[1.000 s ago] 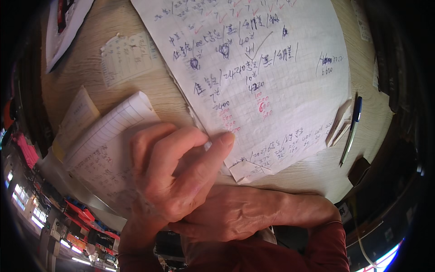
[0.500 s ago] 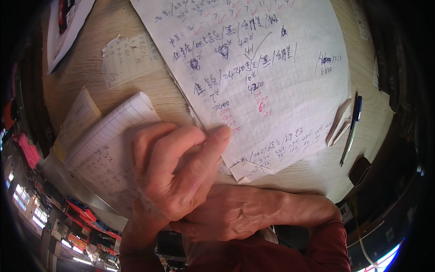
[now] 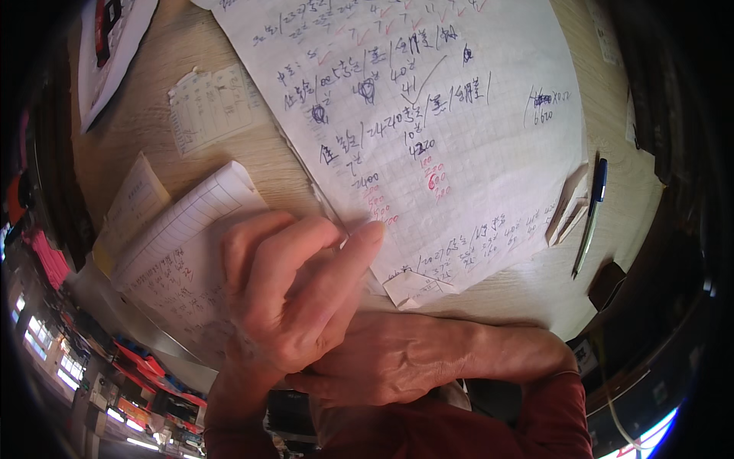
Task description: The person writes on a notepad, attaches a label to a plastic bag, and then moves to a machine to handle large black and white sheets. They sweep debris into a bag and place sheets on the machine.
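Note:
A large creased white sheet point(image 3: 489, 153) lies on the table, covered with rows of blue and red handwriting. At its lower left edge is my left hand point(image 3: 298, 283), fingers curled and thumb tip over the sheet. Whatever sits inside that closed hand is hidden. Under it, to the left, a folded lined paper point(image 3: 183, 237) with handwriting is partly covered. My right hand point(image 3: 390, 356) lies back upward along the table's near edge, crossing against my left wrist. Most of its fingers are hidden there.
A blue-capped pen point(image 3: 592, 214) lies right of the sheet, beside a small folded paper point(image 3: 567, 210). A torn note point(image 3: 214, 107) and a yellowish slip point(image 3: 134, 199) are on the left. A white item with a red and black object point(image 3: 105, 34) is at upper left.
The sheet and the other things on the table appear slightly further left in the picture. Both hands keep nearly the same pose and place in view.

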Available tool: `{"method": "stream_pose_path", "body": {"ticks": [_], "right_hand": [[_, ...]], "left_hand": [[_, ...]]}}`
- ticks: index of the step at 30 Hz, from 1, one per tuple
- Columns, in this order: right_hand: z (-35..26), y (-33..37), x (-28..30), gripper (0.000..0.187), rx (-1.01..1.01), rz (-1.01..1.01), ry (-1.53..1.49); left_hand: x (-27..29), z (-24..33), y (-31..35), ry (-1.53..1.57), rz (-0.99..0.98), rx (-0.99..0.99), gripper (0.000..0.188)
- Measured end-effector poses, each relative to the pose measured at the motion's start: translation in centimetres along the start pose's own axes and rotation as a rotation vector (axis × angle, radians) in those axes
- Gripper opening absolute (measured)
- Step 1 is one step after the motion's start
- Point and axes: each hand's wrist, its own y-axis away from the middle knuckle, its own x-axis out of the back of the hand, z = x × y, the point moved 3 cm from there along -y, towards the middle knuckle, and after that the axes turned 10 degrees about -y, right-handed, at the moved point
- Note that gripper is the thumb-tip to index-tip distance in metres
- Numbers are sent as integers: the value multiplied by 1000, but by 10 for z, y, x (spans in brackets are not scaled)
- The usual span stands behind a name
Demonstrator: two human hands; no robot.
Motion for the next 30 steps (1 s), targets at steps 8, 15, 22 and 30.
{"method": "stream_pose_path", "body": {"ticks": [8, 15, 22, 30], "right_hand": [[0, 0, 1, 35, -18, -21, -37], [1, -1, 0, 36, -68, -36, -85], [2, 0, -2, 36, -41, -11, -86], [3, 1, -7, 42, -61, -10, -101]], "left_hand": [[0, 0, 1, 3, -5, -17, 40], [-1, -1, 1, 0, 12, -14, 39], [-1, 0, 2, -6, 2, -11, 39], [-1, 0, 1, -5, 12, -10, 40]]}}
